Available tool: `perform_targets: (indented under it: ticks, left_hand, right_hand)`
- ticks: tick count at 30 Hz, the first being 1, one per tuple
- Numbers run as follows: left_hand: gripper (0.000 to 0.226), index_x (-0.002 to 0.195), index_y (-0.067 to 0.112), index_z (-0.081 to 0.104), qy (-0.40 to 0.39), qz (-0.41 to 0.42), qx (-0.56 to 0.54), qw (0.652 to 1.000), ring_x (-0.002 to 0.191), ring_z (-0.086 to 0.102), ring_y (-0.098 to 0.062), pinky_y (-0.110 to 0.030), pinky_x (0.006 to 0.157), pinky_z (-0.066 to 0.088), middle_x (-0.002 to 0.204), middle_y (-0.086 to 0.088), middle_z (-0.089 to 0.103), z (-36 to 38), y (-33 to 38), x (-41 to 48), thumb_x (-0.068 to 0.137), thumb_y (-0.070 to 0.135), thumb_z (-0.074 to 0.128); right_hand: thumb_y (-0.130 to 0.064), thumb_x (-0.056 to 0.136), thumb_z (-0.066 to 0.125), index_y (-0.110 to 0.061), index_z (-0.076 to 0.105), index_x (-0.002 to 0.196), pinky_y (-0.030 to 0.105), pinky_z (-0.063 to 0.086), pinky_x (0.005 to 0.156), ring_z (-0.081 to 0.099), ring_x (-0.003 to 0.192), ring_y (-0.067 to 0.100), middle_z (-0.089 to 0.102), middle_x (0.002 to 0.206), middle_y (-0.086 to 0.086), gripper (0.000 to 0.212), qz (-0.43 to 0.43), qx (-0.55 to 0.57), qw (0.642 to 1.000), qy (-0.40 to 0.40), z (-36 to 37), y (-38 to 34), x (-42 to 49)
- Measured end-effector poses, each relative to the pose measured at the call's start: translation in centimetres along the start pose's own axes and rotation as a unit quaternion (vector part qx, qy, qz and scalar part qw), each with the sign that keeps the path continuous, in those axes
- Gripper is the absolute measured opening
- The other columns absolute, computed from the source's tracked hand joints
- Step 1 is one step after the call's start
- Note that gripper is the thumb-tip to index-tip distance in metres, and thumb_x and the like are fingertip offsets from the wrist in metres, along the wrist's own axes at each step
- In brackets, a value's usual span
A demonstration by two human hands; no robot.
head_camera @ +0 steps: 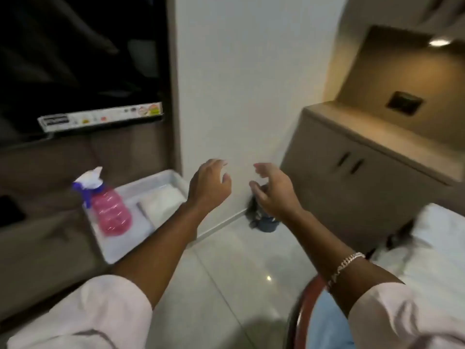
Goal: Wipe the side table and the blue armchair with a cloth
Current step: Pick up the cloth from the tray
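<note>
A white tray (161,176) on a brown tabletop (37,248) carries a folded white cloth (162,204) and pink spray bottle (110,212); above the floor, left hand (207,186) and right hand (275,191) hover with grip open, empty.

Hotel-like bedroom, wall-mounted television (80,59), built-in cabinet (352,177) with lit niche, white bed (440,248), glossy tiled floor (226,273)

A white tray (161,178) sits on the brown counter (37,238), left of and below the empty left hand (210,186). On the tray stand a pink spray bottle (110,210) (blue-and-white trigger) and what looks like a folded white cloth (163,202).
</note>
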State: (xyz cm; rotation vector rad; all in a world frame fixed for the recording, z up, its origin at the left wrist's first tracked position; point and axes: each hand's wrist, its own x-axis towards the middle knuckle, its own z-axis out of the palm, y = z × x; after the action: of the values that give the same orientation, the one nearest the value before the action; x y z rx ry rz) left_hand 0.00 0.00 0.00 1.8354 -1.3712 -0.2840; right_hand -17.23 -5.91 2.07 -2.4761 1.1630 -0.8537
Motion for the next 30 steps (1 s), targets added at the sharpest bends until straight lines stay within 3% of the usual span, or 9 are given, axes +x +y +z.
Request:
perform_targets:
  ticks: [4, 8, 10, 14, 17, 20, 23, 26, 30]
  left_hand:
    - [0.040, 0.136, 0.011, 0.063, 0.030, -0.212, 0.039, 0.976, 0.138, 0.057, -0.033, -0.044, 0.121, 0.037, 0.146, -0.011, 0.065, -1.4, -10.5, -2.3, 0.098, 0.020, 0.056]
    - [0.061, 0.152, 0.005, 0.044, 0.018, -0.369, 0.012, 0.929, 0.138, 0.056, -0.038, -0.045, 0.111, 0.050, 0.151, -0.018, 0.057, -1.3, -16.5, -2.3, 0.095, 0.021, 0.058]
    - [0.070, 0.154, 0.004, 0.038, 0.025, -0.459, -0.069, 0.886, 0.130, 0.062, -0.039, -0.047, 0.109, 0.055, 0.146, -0.020, 0.060, -1.0, -18.0, -1.4, 0.092, 0.023, 0.064]
    - [0.057, 0.128, -0.003, 0.059, 0.081, -0.573, -0.245, 0.778, 0.102, 0.076, -0.038, -0.043, 0.091, 0.064, 0.119, -0.024, 0.075, -0.6, -20.1, 0.9, 0.084, 0.027, 0.078]
    - [0.039, 0.107, -0.002, 0.068, 0.087, -0.556, -0.345, 0.751, 0.081, 0.070, -0.028, -0.036, 0.074, 0.056, 0.094, -0.015, 0.076, -0.2, -20.2, 1.4, 0.080, 0.023, 0.082]
    - [0.034, 0.109, 0.004, 0.066, 0.095, -0.487, -0.399, 0.771, 0.084, 0.071, -0.025, -0.035, 0.072, 0.059, 0.089, -0.006, 0.074, -0.9, -18.2, 1.8, 0.079, 0.014, 0.080]
    - [0.031, 0.111, 0.007, 0.069, 0.051, -0.395, -0.436, 0.807, 0.092, 0.077, -0.028, -0.043, 0.075, 0.066, 0.096, -0.006, 0.082, -2.0, -15.4, 2.6, 0.081, 0.009, 0.078]
    - [0.028, 0.106, 0.013, 0.071, -0.034, -0.307, -0.475, 0.824, 0.086, 0.082, -0.018, -0.037, 0.072, 0.067, 0.092, 0.002, 0.086, -2.4, -11.8, 3.6, 0.080, 0.004, 0.076]
    - [0.060, 0.133, 0.005, 0.062, -0.121, -0.248, -0.512, 0.813, 0.117, 0.074, -0.032, -0.050, 0.099, 0.059, 0.126, -0.014, 0.077, 0.2, -5.0, 3.1, 0.075, 0.007, 0.074]
  right_hand:
    - [-0.030, 0.091, 0.067, -0.019, 0.054, 0.133, 0.034, 0.053, 0.095, 0.064, 0.110, 0.020, 0.068, 0.123, 0.005, 0.045, 0.010, 0.063, 0.988, -0.142, 10.9, -4.1, 2.7]
    - [-0.027, 0.091, 0.065, -0.008, 0.056, 0.129, 0.035, 0.052, 0.094, 0.065, 0.110, 0.032, 0.069, 0.120, 0.015, 0.043, 0.063, 0.026, 0.969, -0.239, 20.2, -5.4, 5.1]
    - [-0.030, 0.093, 0.061, -0.004, 0.057, 0.124, 0.042, 0.056, 0.094, 0.067, 0.107, 0.034, 0.070, 0.116, 0.017, 0.041, 0.090, 0.003, 0.959, -0.270, 23.4, -5.6, 5.5]
    - [-0.035, 0.093, 0.056, -0.005, 0.051, 0.128, 0.045, 0.057, 0.091, 0.067, 0.105, 0.033, 0.069, 0.112, 0.015, 0.046, 0.123, 0.003, 0.961, -0.248, 26.8, -5.6, 5.9]
    - [-0.023, 0.090, 0.059, -0.014, 0.052, 0.131, 0.044, 0.055, 0.091, 0.065, 0.106, 0.032, 0.069, 0.114, 0.013, 0.043, 0.193, 0.061, 0.956, -0.213, 27.1, -5.2, 6.2]
    - [-0.015, 0.091, 0.062, -0.016, 0.057, 0.128, 0.037, 0.056, 0.091, 0.067, 0.095, 0.022, 0.071, 0.112, 0.007, 0.038, 0.217, 0.182, 0.949, -0.136, 25.5, -4.7, 5.7]
    - [-0.021, 0.089, 0.068, -0.019, 0.061, 0.121, 0.023, 0.055, 0.082, 0.062, 0.087, -0.004, 0.065, 0.100, -0.021, 0.033, 0.213, 0.282, 0.934, -0.051, 22.1, -3.5, 5.1]
    - [-0.034, 0.086, 0.074, -0.021, 0.060, 0.123, 0.026, 0.056, 0.089, 0.065, 0.105, 0.005, 0.068, 0.115, -0.012, 0.041, 0.249, 0.369, 0.895, -0.028, 17.1, -1.1, 4.3]
    - [-0.044, 0.078, 0.077, -0.018, 0.057, 0.130, 0.044, 0.057, 0.097, 0.069, 0.109, 0.021, 0.072, 0.120, -0.002, 0.060, 0.323, 0.514, 0.792, -0.073, 8.8, 3.4, 0.4]
